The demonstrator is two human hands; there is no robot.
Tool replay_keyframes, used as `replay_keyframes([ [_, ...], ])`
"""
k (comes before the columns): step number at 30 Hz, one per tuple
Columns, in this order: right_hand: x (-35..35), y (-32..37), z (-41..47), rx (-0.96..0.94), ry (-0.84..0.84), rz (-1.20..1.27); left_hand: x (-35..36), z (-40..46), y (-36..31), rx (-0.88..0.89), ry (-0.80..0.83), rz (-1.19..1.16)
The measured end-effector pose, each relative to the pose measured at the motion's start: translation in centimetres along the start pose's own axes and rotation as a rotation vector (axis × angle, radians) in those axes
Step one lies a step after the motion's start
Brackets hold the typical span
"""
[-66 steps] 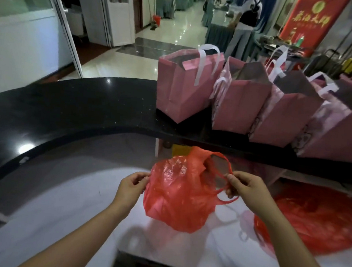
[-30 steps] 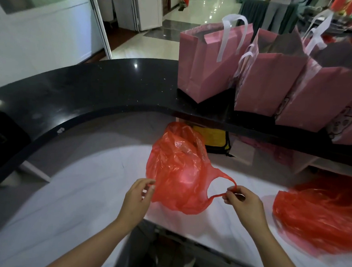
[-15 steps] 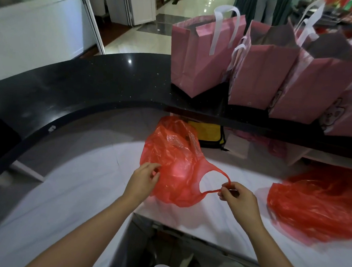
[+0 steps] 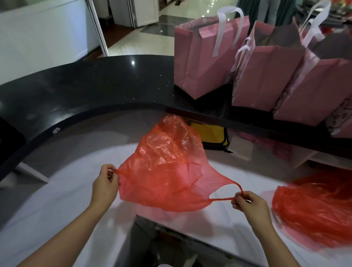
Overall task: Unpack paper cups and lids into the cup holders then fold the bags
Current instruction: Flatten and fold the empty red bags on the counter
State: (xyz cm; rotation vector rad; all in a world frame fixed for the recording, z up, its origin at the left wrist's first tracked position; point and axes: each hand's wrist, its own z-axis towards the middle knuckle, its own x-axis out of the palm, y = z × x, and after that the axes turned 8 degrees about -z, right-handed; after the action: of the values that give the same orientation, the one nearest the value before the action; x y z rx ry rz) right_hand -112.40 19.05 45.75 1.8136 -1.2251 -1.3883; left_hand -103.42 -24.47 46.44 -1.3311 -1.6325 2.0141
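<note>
One red bag (image 4: 164,178), now pulled wide over the white counter (image 4: 67,205); half a second ago bunched; my left hand (image 4: 105,183) pinches its corner, right hand (image 4: 249,204) pinches a handle loop; flattened, ready for folding; second red bag (image 4: 318,212) lies right.

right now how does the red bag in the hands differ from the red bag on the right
The held bag is stretched between the left hand and right hand, each pinching a handle; the right bag lies untouched on the white counter. The held bag is spread out, the right bag crumpled. Both are thin red plastic.
</note>
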Motion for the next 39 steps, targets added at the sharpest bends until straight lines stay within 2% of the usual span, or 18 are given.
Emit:
replay_keyframes([
  [7,1.9,0.2,1.0,-0.057,0.076,-0.052,-3.4,0.1,2.2,-0.066,0.046,-0.073],
  [19,4.9,0.5,3.0,-0.01,0.188,0.097,-4.1,0.4,5.8,-0.448,-0.012,-0.486],
  [24,5.1,0.1,3.2,-0.063,0.213,-0.002,-4.6,0.7,6.2,-0.618,0.047,-0.616],
  [28,4.8,-0.1,3.5,-0.161,0.214,-0.157,-5.3,1.5,6.2,-0.786,0.025,-0.775],
  [33,4.5,-0.9,4.3,-0.17,0.202,-0.232,-5.7,1.6,6.3,-0.95,-0.051,-0.904],
  [39,3.4,-3.9,5.2,-0.04,0.073,-0.363,-6.9,-0.3,7.6,-0.967,-0.354,-0.871],
])
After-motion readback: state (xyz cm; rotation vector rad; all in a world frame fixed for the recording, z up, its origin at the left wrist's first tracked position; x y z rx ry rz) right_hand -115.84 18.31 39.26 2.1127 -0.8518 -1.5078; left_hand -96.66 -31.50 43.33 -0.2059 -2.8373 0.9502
